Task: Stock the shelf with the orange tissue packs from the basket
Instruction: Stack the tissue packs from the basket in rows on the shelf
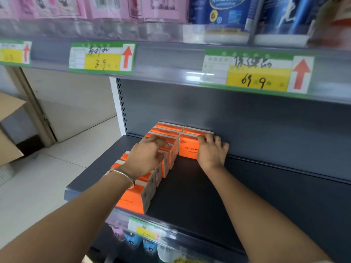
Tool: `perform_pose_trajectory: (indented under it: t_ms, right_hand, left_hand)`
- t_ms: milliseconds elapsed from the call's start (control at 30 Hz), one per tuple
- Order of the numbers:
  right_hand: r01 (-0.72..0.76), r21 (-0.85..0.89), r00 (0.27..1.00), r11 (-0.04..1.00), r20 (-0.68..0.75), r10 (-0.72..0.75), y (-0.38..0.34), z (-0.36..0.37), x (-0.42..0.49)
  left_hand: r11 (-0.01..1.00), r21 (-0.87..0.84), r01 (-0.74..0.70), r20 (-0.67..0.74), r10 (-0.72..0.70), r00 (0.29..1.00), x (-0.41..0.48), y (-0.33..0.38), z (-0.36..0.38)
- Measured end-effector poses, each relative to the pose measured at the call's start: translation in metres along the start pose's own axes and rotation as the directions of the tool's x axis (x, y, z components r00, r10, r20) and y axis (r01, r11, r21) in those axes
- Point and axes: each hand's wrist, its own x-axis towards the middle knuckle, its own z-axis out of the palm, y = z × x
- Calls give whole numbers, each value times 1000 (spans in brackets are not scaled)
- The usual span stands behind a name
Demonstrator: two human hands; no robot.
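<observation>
Orange tissue packs stand in a row (136, 194) along the left side of the dark grey shelf (237, 190), running from the front edge to the back wall. A second, shorter row starts at the back, with an orange pack marked "COTTON" (187, 149) at its front. My left hand (147, 158) rests on top of the left row near the back, fingers curled over the packs. My right hand (212, 150) grips the right side and top of the "COTTON" pack. The basket is out of view.
The shelf above (171, 59) carries green and yellow price tags, pink packs and blue tubs. A price strip (146, 229) runs along the front edge, with small goods below it. A cardboard box (9, 130) stands at the left on the pale floor.
</observation>
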Motion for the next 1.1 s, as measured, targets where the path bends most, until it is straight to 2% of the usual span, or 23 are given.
perform_pose_trajectory:
  t_ms: [100,333,433,533,667,733,867,967,1100]
  right_hand:
    - [36,64,999,997,37,-38,-11,-19,-16]
    - [350,202,936,915,-36,-350,-75,-70,-81]
    - [499,213,865,840,-73,-496,-112,-84,-114]
    - [650,198,758,733,-115,-641,-152,-88,-155]
    - [772,151,631,617,-78,-772,-199,-69,-208]
    - [814,191,556,548,18,-831,-218,-57,-229]
    - [836,280,384,472,316,-868,-245,-30,-261]
    - [832,326,237,448,521,-820,-252,-12,-274]
    - [863,306,101,403,676,-730,-244,19,-282]
  left_hand:
    - [999,11,34,-10,-34,999,-17,-2,-11]
    - [983,109,149,-47,-144,988,-97,-38,-57]
    - [962,153,226,-58,-220,974,-152,-65,-71]
    - [934,205,292,-73,-283,956,-214,-93,-74]
    - [894,235,382,-31,-386,922,-284,-124,-63]
    - [871,237,430,8,-444,896,-309,-138,-54]
    - [843,226,489,112,-521,846,-347,-162,-25]
    - [841,221,495,202,-535,820,-366,-172,5]
    - [848,123,515,330,-525,785,-376,-176,47]
